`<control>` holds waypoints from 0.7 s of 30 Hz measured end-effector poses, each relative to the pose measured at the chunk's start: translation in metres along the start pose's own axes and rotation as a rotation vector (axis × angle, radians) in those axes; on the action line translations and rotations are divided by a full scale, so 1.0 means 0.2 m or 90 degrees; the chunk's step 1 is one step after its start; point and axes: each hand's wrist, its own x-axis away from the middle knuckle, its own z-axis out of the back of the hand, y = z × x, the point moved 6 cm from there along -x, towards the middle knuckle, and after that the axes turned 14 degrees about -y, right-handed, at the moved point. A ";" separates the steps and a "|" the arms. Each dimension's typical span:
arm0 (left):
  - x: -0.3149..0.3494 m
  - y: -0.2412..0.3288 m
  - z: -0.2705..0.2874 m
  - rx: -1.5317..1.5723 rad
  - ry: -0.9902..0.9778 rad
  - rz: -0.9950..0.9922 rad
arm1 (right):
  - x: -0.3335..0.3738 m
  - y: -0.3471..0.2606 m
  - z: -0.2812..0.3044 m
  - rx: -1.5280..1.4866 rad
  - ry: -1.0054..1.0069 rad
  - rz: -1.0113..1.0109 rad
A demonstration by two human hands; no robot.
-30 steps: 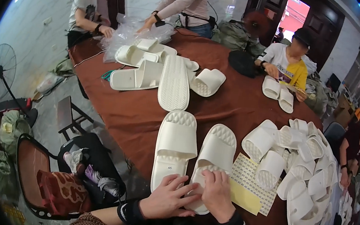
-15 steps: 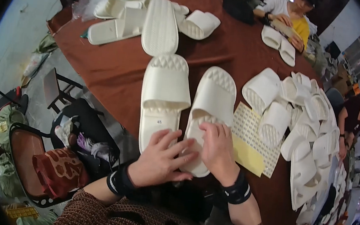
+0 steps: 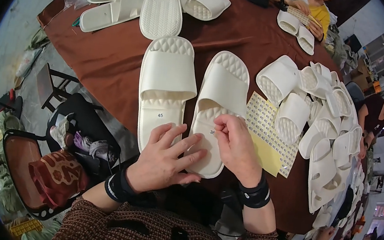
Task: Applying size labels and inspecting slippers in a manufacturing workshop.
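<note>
A white left slide slipper [image 3: 167,75] and a white right slide slipper [image 3: 226,84] lie side by side before me, toes pointing away. A small printed mark shows on each footbed. My left hand [image 3: 165,154] is spread open across both heels, with its fingertips over the right slipper's heel. My right hand [image 3: 238,150] is curled in a pinch at the right slipper's footbed, beside the printed mark. Whatever its fingertips hold, if anything, is hidden. To its right lies a pale yellow sticker sheet [image 3: 263,151] with rows of small printed labels, partly peeled bare.
A large pile of white slippers [image 3: 332,120] takes up the table's right side. More slippers [image 3: 162,11] lie at the far left beside clear plastic. Across the brown-covered table [image 3: 99,63], a person [image 3: 317,16] handles a sheet above two slippers. A chair [image 3: 23,149] stands left.
The view has shifted, so the table's things sit higher in the picture. My right hand has moved slightly on the footbed, and the right slipper's printed mark now shows. My left hand stays spread.
</note>
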 end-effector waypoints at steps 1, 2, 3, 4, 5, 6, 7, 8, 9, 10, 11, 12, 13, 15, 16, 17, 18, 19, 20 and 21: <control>0.00 0.00 0.00 0.003 0.001 -0.001 | 0.00 -0.01 0.00 0.004 -0.002 -0.002; 0.00 0.00 0.00 0.001 0.002 -0.002 | 0.00 -0.01 0.01 0.006 -0.003 -0.005; -0.01 0.00 0.00 -0.001 0.004 -0.003 | 0.00 -0.02 0.01 0.017 -0.001 -0.001; -0.01 0.00 0.00 0.000 0.002 -0.002 | 0.00 -0.02 0.01 0.025 0.002 0.005; -0.01 0.00 -0.01 -0.001 -0.001 -0.002 | 0.00 -0.01 0.00 0.024 0.001 0.004; -0.01 0.00 -0.01 -0.001 -0.004 -0.002 | -0.01 -0.01 0.00 0.053 0.005 0.018; -0.01 0.00 -0.01 -0.001 -0.005 -0.002 | -0.01 -0.02 -0.01 0.082 0.009 0.032; -0.01 0.00 -0.01 -0.001 -0.006 -0.002 | -0.01 -0.02 -0.01 0.081 0.009 0.032; -0.01 0.00 -0.01 -0.001 -0.007 -0.003 | -0.01 -0.04 -0.02 0.145 0.014 0.052; -0.01 0.00 -0.01 -0.001 -0.008 -0.002 | -0.01 -0.05 -0.03 0.209 0.019 0.073; -0.01 0.00 0.00 0.000 -0.008 -0.004 | -0.01 -0.06 -0.03 0.208 0.018 0.072; -0.01 0.00 0.00 0.000 -0.008 -0.007 | -0.01 -0.08 -0.03 0.239 0.011 0.074; -0.01 0.00 0.00 0.002 -0.009 -0.008 | -0.01 -0.09 -0.04 0.270 0.004 0.074; -0.01 0.00 -0.01 -0.003 -0.011 -0.004 | -0.01 -0.09 -0.05 0.283 0.002 0.066; -0.01 -0.01 -0.01 -0.002 -0.012 -0.003 | -0.02 -0.09 -0.05 0.295 0.001 0.061; -0.01 -0.01 -0.01 -0.002 -0.013 -0.001 | -0.02 -0.09 -0.06 0.293 -0.001 0.061; -0.01 -0.01 -0.01 -0.001 -0.014 0.002 | -0.02 -0.07 -0.06 0.273 0.009 0.066; -0.01 -0.01 -0.01 0.001 -0.013 0.001 | -0.02 -0.06 -0.06 0.256 0.020 0.070; -0.01 -0.01 -0.01 0.003 -0.013 -0.001 | -0.02 -0.05 -0.06 0.258 0.019 0.069; -0.01 0.00 -0.01 0.005 -0.013 -0.003 | -0.01 -0.04 -0.05 0.218 0.033 0.065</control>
